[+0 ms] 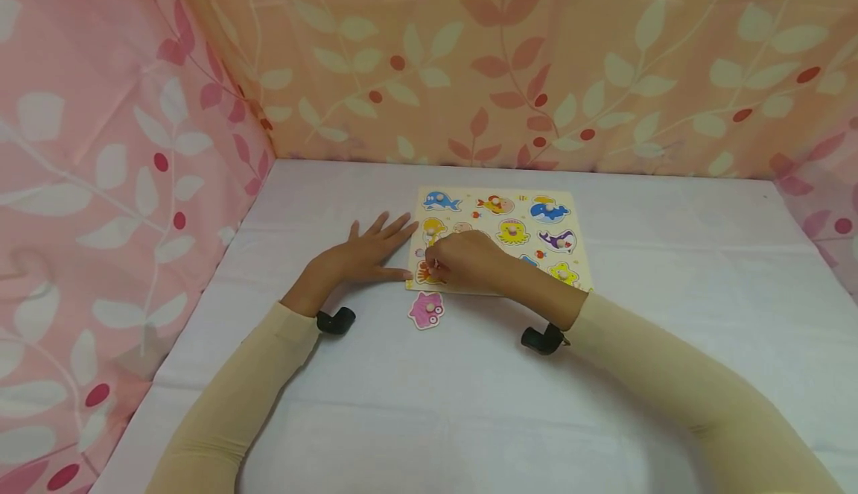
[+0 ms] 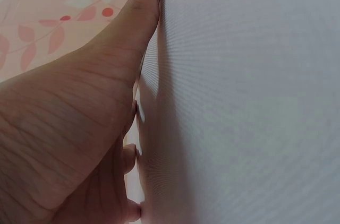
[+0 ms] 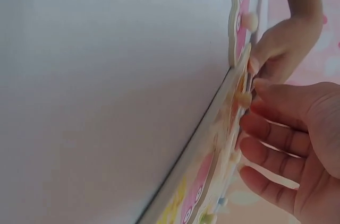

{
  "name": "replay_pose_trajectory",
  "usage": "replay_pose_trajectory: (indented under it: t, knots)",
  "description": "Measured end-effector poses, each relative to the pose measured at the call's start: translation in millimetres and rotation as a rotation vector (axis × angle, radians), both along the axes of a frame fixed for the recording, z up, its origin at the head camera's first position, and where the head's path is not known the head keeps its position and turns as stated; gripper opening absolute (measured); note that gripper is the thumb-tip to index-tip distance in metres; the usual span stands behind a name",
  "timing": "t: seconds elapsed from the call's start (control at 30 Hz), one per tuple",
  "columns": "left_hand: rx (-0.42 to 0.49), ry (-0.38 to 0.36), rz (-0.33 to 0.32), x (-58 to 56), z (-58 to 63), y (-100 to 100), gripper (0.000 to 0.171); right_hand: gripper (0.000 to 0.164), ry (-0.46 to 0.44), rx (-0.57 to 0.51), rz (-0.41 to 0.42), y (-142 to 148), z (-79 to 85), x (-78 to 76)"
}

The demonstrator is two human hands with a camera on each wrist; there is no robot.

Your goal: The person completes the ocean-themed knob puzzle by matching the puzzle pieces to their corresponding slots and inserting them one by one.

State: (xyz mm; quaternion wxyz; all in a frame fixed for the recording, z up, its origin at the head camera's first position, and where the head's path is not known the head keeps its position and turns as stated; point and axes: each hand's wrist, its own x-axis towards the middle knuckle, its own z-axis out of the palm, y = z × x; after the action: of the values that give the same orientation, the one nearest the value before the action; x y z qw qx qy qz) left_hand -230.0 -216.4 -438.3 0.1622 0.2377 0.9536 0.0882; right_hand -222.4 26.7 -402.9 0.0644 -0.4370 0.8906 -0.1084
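A wooden peg puzzle board (image 1: 482,197) with colourful sea animals lies on the table. My left hand (image 1: 365,255) rests beside its left edge with spread fingers, the thumb at the near left corner. Over the board's near left part is my right hand (image 1: 469,259), its fingers loosely bent. In the right wrist view, the right fingertips (image 3: 260,84) are right at the wooden knob (image 3: 243,100) of an orange crab piece (image 1: 426,274), the knob showing beside them. A pink fish piece (image 1: 425,311) with a knob lies off the board, just by its near edge.
White cloth covers the table (image 1: 402,419). Behind it hangs an orange leaf-print curtain (image 1: 436,69), with a pink one (image 1: 100,181) on the left. Black wrist cameras (image 1: 543,340) sit below both wrists. The right hand and forearm hide some of the board's pieces.
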Motion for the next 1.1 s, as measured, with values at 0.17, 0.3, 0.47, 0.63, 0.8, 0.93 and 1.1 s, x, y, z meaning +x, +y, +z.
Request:
replay_pose_trajectory:
  t: [0.17,0.3,0.47,0.63,0.8,0.93,1.1]
  knots:
    - [0.009,-0.004,0.0,0.1,0.9,0.1,0.102,0.017,0.037,0.004,-0.041,0.3,0.3,16.6]
    - [0.006,-0.005,-0.001,0.9,1.1,-0.4,0.102,0.019,0.044,0.014,-0.047,-1.3,-2.1,33.4]
    - [0.004,0.004,-0.003,0.9,-0.1,-0.2,0.101,0.009,0.059,0.046,-0.04,-5.3,-8.9,49.6]
    - [0.002,0.006,-0.003,1.4,-0.4,0.9,0.101,0.012,0.054,0.065,-0.086,-8.0,-9.9,58.1]
    - [0.011,0.0,-0.006,3.3,1.4,1.4,0.1,0.016,0.029,0.064,-0.13,-9.6,-8.0,62.3]
    - [0.015,0.0,-0.005,4.3,1.8,2.0,0.1,0.016,0.016,0.07,-0.138,-9.7,-6.2,64.2]
    - [-0.003,0.01,0.003,4.5,2.2,2.1,0.099,0.013,-0.001,0.062,-0.118,-6.1,-0.8,65.1]
